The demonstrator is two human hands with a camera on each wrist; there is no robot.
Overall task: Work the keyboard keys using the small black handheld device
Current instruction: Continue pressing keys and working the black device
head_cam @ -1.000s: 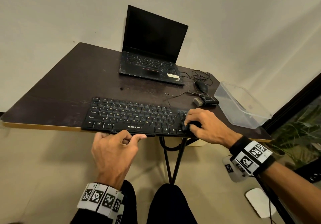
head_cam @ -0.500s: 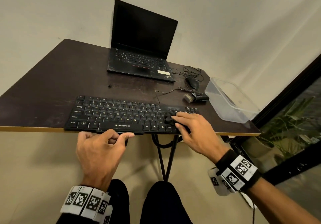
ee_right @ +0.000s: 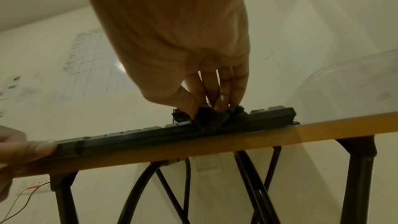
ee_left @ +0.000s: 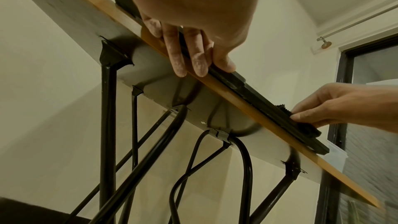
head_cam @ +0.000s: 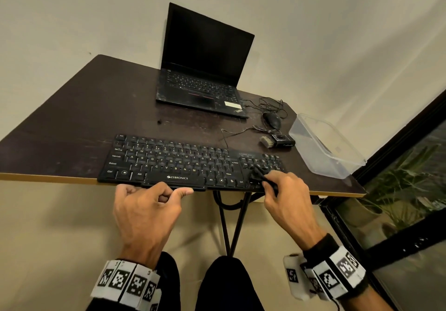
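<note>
While the left hand [head_cam: 147, 210] grips the front edge of the keyboard [head_cam: 183, 161], the right hand [head_cam: 288, 199] pinches a small black device [head_cam: 259, 173] against its right-end keys.

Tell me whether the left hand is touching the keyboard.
Touching. In the left wrist view the left hand has its thumb lying along the front edge of the keyboard, while the fingers curl under the table edge.

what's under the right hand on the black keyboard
A small black handheld device, pinched by the right hand, rests on the keys at the black keyboard's right end. The keys beneath the device and fingers are covered.
</note>
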